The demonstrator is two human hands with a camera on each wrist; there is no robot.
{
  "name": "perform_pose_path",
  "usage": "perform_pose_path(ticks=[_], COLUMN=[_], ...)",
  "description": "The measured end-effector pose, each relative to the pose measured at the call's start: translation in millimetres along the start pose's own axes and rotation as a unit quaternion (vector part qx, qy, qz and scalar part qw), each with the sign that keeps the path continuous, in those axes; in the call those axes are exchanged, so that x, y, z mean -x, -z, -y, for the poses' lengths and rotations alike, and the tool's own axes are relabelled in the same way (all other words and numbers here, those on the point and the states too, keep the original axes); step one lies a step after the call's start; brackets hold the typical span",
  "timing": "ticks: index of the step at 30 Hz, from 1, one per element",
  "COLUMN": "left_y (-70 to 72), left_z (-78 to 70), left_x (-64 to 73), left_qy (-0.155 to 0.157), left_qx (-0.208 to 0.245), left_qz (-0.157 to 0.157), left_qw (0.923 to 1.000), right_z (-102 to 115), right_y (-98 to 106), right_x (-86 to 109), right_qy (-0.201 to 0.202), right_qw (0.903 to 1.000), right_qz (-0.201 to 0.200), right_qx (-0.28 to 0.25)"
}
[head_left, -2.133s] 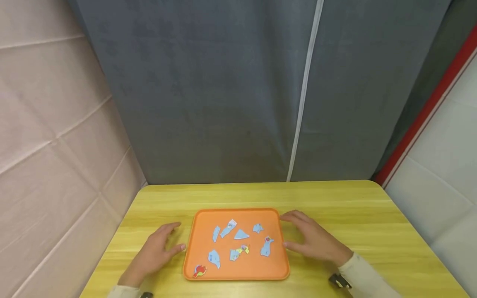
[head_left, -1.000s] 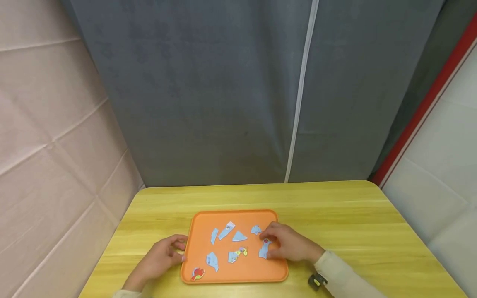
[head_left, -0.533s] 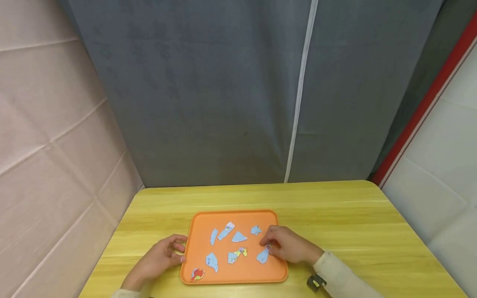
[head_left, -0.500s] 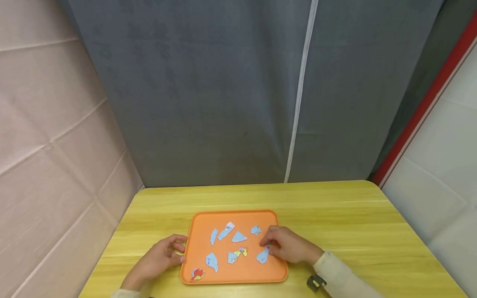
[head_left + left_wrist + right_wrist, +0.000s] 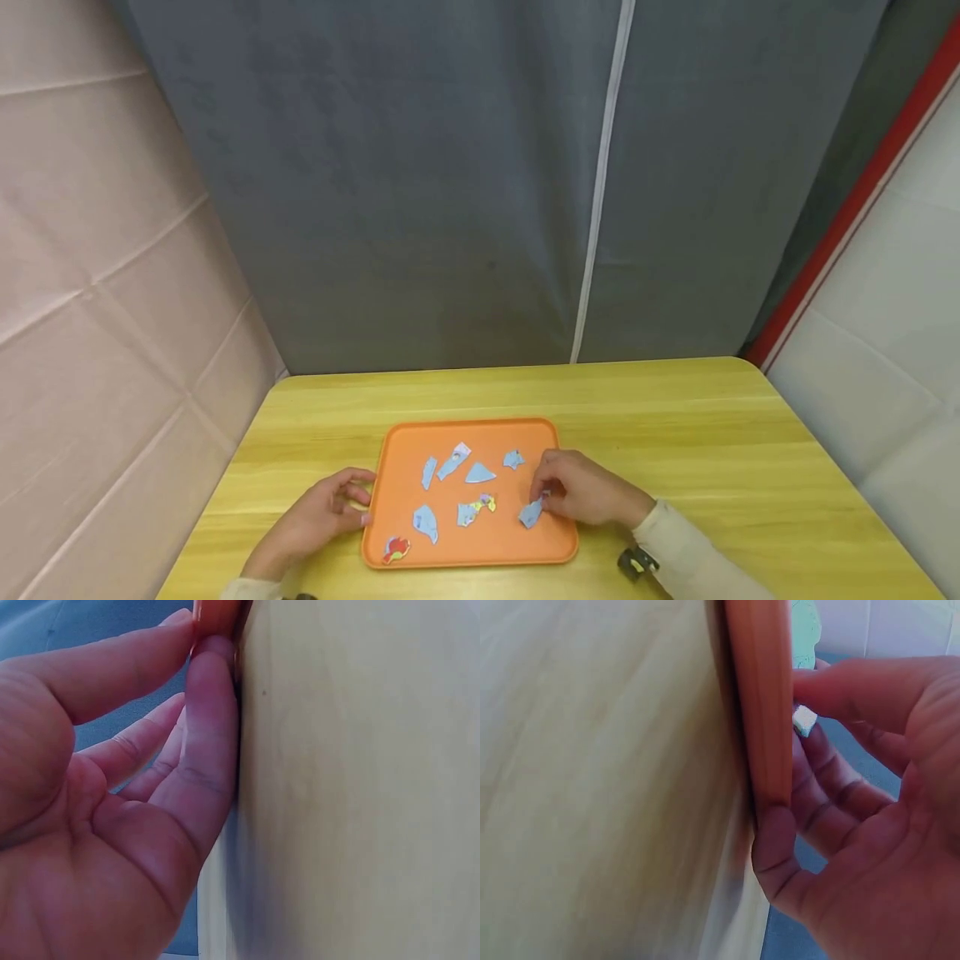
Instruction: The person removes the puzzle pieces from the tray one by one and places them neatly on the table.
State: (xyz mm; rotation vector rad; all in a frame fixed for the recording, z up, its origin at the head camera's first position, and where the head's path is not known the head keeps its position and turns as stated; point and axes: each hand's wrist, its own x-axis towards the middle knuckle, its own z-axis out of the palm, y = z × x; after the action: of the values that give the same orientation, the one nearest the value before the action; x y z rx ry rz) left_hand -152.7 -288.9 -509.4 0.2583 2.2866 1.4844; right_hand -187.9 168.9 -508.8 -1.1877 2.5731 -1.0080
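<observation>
An orange tray [image 5: 495, 546] lies on the table with several irregular light-blue puzzle pieces on it. Over the tray's right part, my right hand [image 5: 588, 492] pinches a blue puzzle piece [image 5: 529, 514] at its upper end. That piece looks tilted, and fingers cover part of it. The right wrist view shows a pale part of the puzzle piece [image 5: 804, 637] beyond the thumb; a lower finger touches the tray's side [image 5: 761, 712]. At the opposite edge, my left hand [image 5: 311, 517] holds the tray's rim [image 5: 215, 615] between thumb and a finger.
A triangular piece [image 5: 480, 473], a small piece [image 5: 513, 459] and a blue-and-yellow piece [image 5: 467, 513] lie left of the right hand. A red piece [image 5: 396, 548] sits in the near-left corner. The wooden table [image 5: 675, 417] ends at a grey curtain [image 5: 420, 208].
My right hand has come in from beside the tray and taken the puzzle piece, which has shifted and tilted. My left hand has moved right to the tray's left edge.
</observation>
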Motion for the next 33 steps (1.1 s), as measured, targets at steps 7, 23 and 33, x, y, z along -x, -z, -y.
perform_pose_path(ticks=[7,23,33], left_y=[-1.7,-4.1,-3.5], left_z=[-1.6,-3.2,-4.2], left_x=[-0.4,0.0,-0.5], left_qy=[0.010,-0.003,0.008], left_qx=[-0.007,-0.011,-0.031], left_qz=[-0.008,-0.014,-0.022], left_qw=[0.9999,0.9998,0.9993], right_z=[3.7,7.6,1.8], right_y=[6.3,15.4,23.2], right_x=[3.3,11.6,28.6], right_qy=[0.002,0.001,-0.018], right_qw=[0.9996,0.9964,0.9921], right_qz=[-0.021,-0.026,-0.048], right_qx=[-0.019,-0.081,-0.115])
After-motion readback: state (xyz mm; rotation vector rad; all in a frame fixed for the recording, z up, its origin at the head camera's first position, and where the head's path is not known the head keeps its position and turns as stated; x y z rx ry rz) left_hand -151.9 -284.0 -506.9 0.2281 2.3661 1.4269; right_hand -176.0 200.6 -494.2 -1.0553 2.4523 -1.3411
